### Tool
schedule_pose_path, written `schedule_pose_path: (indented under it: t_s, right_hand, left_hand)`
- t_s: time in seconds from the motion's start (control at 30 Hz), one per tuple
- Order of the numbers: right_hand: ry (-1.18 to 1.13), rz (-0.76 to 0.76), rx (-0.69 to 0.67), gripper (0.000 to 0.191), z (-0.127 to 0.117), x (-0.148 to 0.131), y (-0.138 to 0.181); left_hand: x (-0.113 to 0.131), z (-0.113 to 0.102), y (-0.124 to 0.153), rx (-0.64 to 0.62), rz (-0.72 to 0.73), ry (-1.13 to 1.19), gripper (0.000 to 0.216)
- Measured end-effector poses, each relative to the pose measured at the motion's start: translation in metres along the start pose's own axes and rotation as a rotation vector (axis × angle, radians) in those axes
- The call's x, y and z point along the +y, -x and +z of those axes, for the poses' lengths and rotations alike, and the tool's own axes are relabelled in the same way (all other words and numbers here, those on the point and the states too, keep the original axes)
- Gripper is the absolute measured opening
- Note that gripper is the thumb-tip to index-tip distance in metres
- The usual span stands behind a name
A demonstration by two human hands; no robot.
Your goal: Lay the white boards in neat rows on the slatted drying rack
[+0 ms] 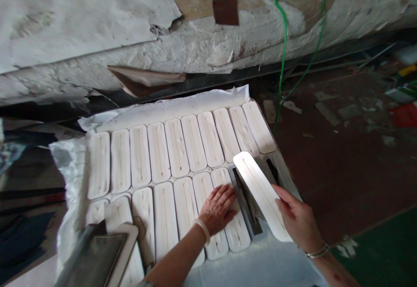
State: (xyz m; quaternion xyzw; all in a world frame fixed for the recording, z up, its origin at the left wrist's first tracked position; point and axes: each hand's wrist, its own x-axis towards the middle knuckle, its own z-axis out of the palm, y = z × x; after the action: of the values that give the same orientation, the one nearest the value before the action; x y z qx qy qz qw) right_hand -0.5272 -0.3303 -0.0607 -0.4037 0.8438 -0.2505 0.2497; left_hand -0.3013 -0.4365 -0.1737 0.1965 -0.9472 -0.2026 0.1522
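My right hand (298, 217) grips one long white panel with rounded ends (257, 187), fingers closed around its right edge. A thin line runs down the panel's middle, and it is tilted above the lower row's right end. My left hand (219, 206) lies with fingers stretched out on a similar white panel (239, 235) in that row. Between the two hands a narrow dark strip (249, 204) shows on the grey surface (234, 267). More such panels (176, 148) lie side by side in two rows, each with a line along its middle.
White sheeting (182, 100) edges the rows at the back. At lower left, a dark grey flat object (97, 256) overlaps some panels. Beyond stands a rough, glue-crusted bench (192, 43) with a brown scrap (224, 4). Green cords (283, 39) hang at its right; scraps litter the floor.
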Motion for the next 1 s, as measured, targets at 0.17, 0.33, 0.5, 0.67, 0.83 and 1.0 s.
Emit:
schedule_pose_path:
  t_s: [0.17, 0.33, 0.5, 0.67, 0.83, 1.0]
  right_hand:
    - [-0.194, 0.082, 0.008, 0.046, 0.038, 0.02, 0.009]
    - [-0.569, 0.304, -0.004, 0.049, 0.058, 0.052, 0.021]
    - [-0.623, 0.315, -0.072, 0.048, 0.055, 0.051, 0.011]
    - [-0.555, 0.246, -0.113, 0.047, 0.062, 0.049, 0.004]
    - [-0.24, 0.106, -0.059, 0.045, 0.067, 0.052, 0.004]
    - [-0.013, -0.007, 0.046, 0.042, 0.076, 0.056, 0.009]
  left_hand:
    - [0.001, -0.003, -0.002, 0.012, -0.009, 0.035, 0.047]
    - [0.001, -0.003, -0.004, 0.024, -0.02, 0.071, 0.052]
    - [0.001, -0.001, -0.004, -0.007, -0.033, 0.043, 0.055]
    - [0.001, 0.003, -0.005, -0.017, -0.038, -0.01, 0.058]
    - [0.003, 0.006, -0.006, 0.001, -0.039, -0.051, 0.058]
    - [0.002, 0.005, -0.007, 0.01, -0.032, -0.05, 0.057]
